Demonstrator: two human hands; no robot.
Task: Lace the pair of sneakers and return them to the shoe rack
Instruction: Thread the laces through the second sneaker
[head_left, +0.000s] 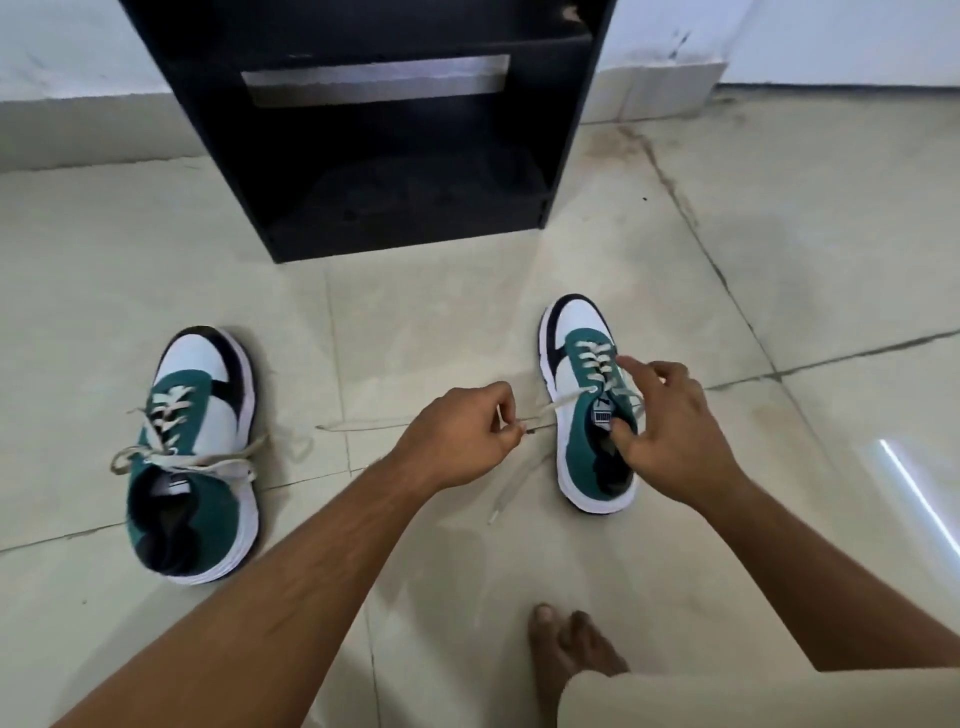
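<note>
Two green, white and black sneakers on the tiled floor: left sneaker at centre left, right sneaker at centre right, its tongue label too small to read. Left hand pinches the lace taut. Right hand, fingers loosely spread, touches the tongue. One black shoe rack, top centre.

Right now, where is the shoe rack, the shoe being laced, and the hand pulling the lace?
shoe rack (374, 156): head view, on its dark lower shelf.
right sneaker (576, 447): head view, on its green side panel.
left hand (457, 436): head view, on the back of the hand.
</note>
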